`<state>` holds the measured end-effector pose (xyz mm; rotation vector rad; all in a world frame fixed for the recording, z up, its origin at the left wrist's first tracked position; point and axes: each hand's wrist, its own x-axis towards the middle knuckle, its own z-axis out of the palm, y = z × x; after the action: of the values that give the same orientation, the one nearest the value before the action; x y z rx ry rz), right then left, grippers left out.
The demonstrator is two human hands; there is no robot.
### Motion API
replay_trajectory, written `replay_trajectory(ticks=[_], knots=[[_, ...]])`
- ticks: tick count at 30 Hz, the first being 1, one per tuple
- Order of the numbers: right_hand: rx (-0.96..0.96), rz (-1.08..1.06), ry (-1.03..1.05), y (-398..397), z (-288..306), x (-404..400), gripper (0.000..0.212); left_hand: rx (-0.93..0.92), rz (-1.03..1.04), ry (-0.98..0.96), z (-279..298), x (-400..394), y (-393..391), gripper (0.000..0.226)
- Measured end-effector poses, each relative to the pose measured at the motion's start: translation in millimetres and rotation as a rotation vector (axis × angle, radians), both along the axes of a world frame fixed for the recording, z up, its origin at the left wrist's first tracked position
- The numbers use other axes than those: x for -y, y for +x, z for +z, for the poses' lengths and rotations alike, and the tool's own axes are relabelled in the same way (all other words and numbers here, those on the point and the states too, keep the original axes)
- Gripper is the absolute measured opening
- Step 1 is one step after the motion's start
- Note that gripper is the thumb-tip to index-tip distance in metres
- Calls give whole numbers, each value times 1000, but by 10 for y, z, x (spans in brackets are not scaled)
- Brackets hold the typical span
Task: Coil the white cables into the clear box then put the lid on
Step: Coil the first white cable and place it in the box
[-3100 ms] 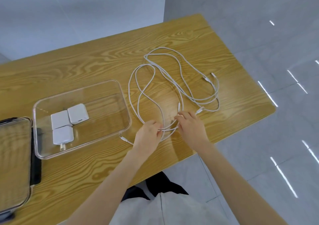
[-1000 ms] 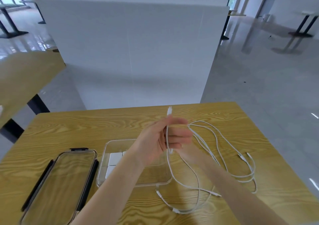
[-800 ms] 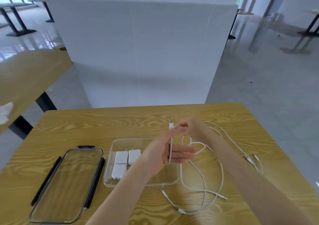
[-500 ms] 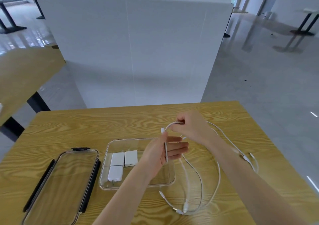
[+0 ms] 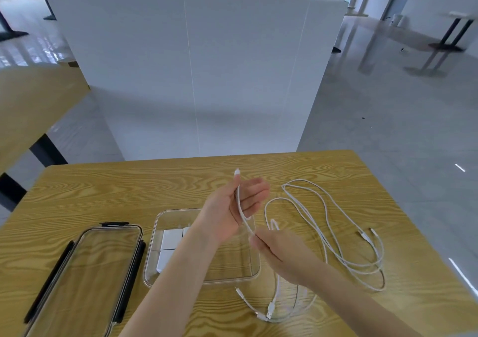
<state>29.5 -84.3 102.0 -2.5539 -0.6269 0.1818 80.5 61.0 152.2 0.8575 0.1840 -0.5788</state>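
Observation:
My left hand is raised above the clear box, palm up. Its thumb pins one white cable across the palm, the plug end sticking up past the fingers. My right hand sits lower and nearer, pinching the same cable just below the left palm. Other white cables lie in loose loops on the wooden table to the right, with plug ends near the front edge. The clear lid with black clips lies left of the box.
White charger blocks sit in the box's left half. A white wall panel stands behind the table. Another wooden table is at far left; grey floor lies to the right.
My right hand has dropped from above the left hand to below it, drawing the cable down across the left palm. The left hand stays raised over the box.

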Motion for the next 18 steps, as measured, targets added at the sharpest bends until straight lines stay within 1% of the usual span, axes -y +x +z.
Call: replay_trajectory(ticks=[3,6,8,9,10,11,12,13,15,18], knots=[[-88,-4,-130,103,-150,93,37,100,-84,69,72,-19,-77,42],[-180,-94,-152,320,-266,205,31,172,-153,135,84,0,-173,41],[-227,-144,-227,501,-224,222,30,192,-196,194,49,35,-236,40],[-246,-143,-271,586,-165,226,24,197,-218,233,19,54,-261,40],[-243,-131,-303,669,-97,230,20,200,-246,273,-8,68,-284,39],[-232,-121,-312,735,-8,224,21,198,-268,312,-44,82,-301,39],[-226,-134,-290,782,119,210,22,187,-279,343,-82,98,-313,39],[-210,-160,-275,820,215,195,19,171,-274,369,-126,111,-313,40],[-126,-201,-310,842,391,150,5,128,-234,394,-216,125,-285,41],[-3,-214,-393,790,540,42,7,64,-194,392,-278,125,-212,41]])
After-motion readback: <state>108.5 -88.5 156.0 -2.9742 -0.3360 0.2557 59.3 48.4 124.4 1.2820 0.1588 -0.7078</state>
